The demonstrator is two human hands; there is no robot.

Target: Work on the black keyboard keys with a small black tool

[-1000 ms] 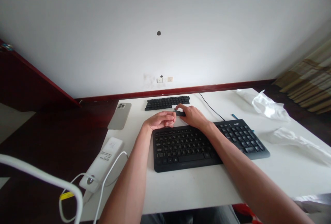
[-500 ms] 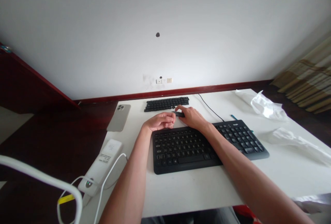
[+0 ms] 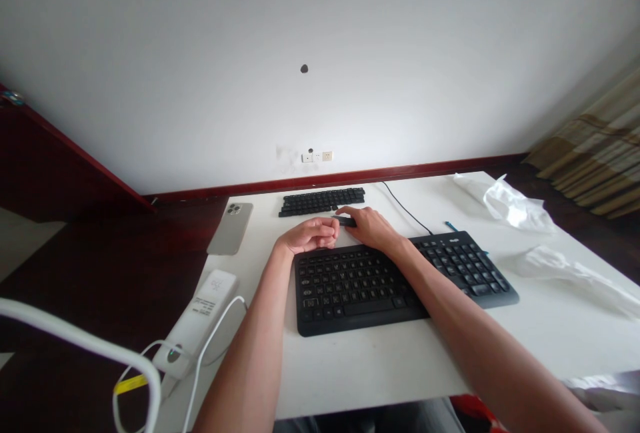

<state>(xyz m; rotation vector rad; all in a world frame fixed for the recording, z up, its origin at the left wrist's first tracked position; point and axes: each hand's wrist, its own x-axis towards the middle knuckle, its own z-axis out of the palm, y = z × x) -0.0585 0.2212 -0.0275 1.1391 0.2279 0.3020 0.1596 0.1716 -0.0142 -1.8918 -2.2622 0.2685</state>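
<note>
A black full-size keyboard [image 3: 360, 310] lies on the white table before me, its middle part under my right forearm. Behind its rear edge my left hand [image 3: 313, 234] is closed with the fingers curled inward; what is in them, if anything, is hidden. A narrow dark object [image 3: 346, 221] bridges the two hands, too small to name. My right hand [image 3: 373, 226] grips its right end, with the index finger stretched toward the keycaps. Beyond the hands sits a block of black keycaps [image 3: 323, 200], set in rows.
To the left lie a phone [image 3: 231, 228] and a white power strip [image 3: 197, 320] with white cables. Crumpled clear plastic bags [image 3: 515, 203] are at the right. A thin blue tool [image 3: 451, 226] shows behind the keyboard, near its black cable [image 3: 407, 206].
My right index finger has shifted slightly left, near the keycaps. My left hand and the keyboard look the same.
</note>
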